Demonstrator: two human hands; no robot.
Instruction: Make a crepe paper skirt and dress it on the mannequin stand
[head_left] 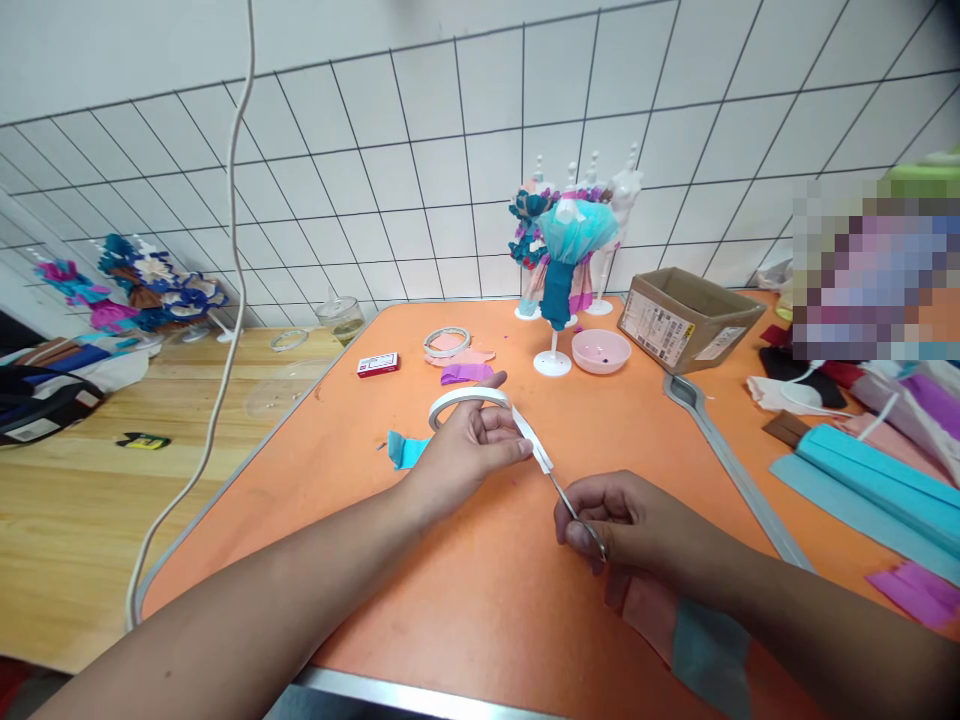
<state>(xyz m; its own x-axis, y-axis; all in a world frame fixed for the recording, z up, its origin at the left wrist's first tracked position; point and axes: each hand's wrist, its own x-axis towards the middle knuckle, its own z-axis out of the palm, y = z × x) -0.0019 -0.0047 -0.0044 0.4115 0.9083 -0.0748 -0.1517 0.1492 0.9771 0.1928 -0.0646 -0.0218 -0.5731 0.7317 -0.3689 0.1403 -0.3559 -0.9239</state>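
Note:
My left hand [480, 440] is closed around a roll of white tape [442, 405], and a short strip of tape [534, 445] runs from it toward the right. In my right hand [622, 520] is a slim pair of metal scissors [574, 510], pointing up and left. Their tip meets the free end of the strip; whether the blades are parted I cannot tell. Pink and teal crepe paper [709, 650] shows below my right wrist, partly hidden by the forearm. Under the left hand lies a turquoise paper piece [405, 452].
Paper-dressed mini mannequins [559, 270], a pink bowl [601, 352] and a cardboard box [686, 320] stand at the back of the orange table [360, 600]. Behind the left hand are another tape roll [448, 343] and a small red-white box [379, 364]. A white cable [234, 220] hangs at left.

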